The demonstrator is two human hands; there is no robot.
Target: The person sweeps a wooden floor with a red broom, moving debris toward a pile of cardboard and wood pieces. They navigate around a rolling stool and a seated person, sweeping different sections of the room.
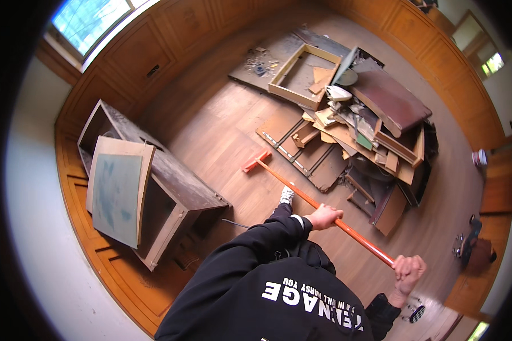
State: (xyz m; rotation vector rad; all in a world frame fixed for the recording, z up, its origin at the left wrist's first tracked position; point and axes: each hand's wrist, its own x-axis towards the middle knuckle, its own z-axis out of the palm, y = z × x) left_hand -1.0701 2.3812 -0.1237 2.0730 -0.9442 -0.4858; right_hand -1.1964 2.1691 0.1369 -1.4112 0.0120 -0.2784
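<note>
An orange push broom spans the middle of the view, its red-orange bristle head (256,161) resting on the wood-look floor. My left hand (324,216) is closed around the middle of its orange handle (362,240). Near the top end of that handle, my right hand (409,268) grips it in a fist. Just right of the broom head lies a brown panel with metal drawer slides (288,151), part of a heap of broken furniture. My white shoe (287,194) is on the floor below the handle.
A worn cabinet carcass (187,183) with a loose panel (118,187) leaning on it stands at left. The heap at upper right holds a wooden drawer frame (277,88) and a dark red board (390,100). A person (478,253) is at far right, near a white bucket (479,157).
</note>
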